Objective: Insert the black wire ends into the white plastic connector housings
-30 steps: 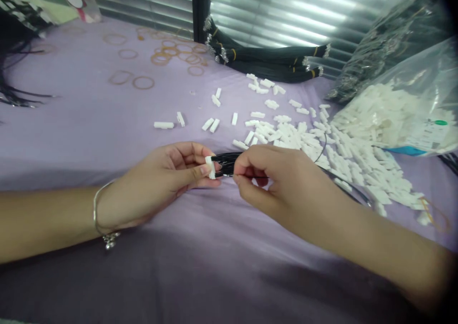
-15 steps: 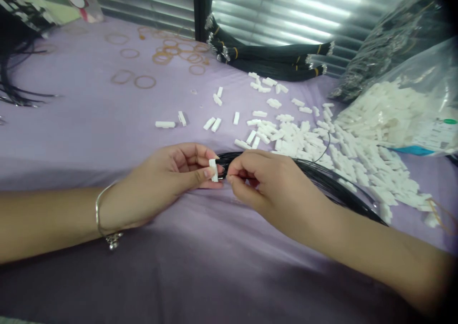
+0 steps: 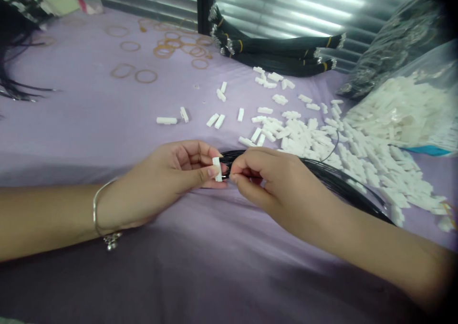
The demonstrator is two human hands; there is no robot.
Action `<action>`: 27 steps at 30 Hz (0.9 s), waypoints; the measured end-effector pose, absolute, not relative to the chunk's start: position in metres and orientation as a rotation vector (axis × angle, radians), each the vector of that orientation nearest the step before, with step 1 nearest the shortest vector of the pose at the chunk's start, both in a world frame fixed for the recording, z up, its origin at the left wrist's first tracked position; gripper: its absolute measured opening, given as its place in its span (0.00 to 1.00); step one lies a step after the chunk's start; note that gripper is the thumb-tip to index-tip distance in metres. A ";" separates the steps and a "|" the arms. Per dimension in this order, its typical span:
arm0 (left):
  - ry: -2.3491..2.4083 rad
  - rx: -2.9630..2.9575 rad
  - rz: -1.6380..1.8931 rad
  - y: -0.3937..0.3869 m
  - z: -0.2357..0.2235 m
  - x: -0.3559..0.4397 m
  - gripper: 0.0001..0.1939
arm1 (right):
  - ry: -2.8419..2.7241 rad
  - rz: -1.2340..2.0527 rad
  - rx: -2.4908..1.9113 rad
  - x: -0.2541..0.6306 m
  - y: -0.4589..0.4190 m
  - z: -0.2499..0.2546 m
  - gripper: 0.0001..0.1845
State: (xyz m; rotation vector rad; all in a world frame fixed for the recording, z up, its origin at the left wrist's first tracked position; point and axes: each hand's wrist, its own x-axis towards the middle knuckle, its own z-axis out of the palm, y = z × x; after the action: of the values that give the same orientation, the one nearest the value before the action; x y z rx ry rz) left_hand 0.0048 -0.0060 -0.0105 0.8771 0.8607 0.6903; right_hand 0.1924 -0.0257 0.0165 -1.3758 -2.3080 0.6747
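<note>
Between the thumb and fingers of my left hand is a small white plastic connector housing, held upright on its short end. Black wires run from the housing's right side, pass behind my right hand and trail off as a bundle to the right. My right hand is closed in a pinch just right of the housing, its thumb and forefinger on a thin black wire. The wire's tip near the housing is too small to make out.
Loose white connector housings lie heaped behind and right of my hands. A clear bag of more housings stands at the right. Tied black wire bundles lie by the blinds. Rubber bands and other black wires are at the left.
The view has shifted slightly, so most things on the table appear a little farther right and higher. Both hands keep the same grip on the housing and wire.
</note>
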 end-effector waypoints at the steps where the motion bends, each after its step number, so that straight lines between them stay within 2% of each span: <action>1: 0.866 0.873 0.692 -0.006 -0.011 0.005 0.04 | -2.297 0.664 -1.384 0.192 -0.026 0.015 0.07; 11: 0.886 0.791 0.685 -0.005 -0.011 0.007 0.05 | -2.315 0.450 -1.458 0.188 -0.031 0.010 0.07; 20: 0.893 0.838 0.695 -0.007 -0.013 0.007 0.04 | -2.349 0.453 -1.350 0.183 -0.030 0.000 0.08; 27: 0.878 0.843 0.711 -0.009 -0.012 0.006 0.05 | -2.556 0.085 -1.211 0.185 -0.046 0.018 0.11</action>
State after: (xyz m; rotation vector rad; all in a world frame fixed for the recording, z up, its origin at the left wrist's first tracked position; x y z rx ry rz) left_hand 0.0055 -0.0087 -0.0118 0.8430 0.8784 0.7109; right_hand 0.1854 -0.0462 0.0180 -1.2107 -2.5557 0.0845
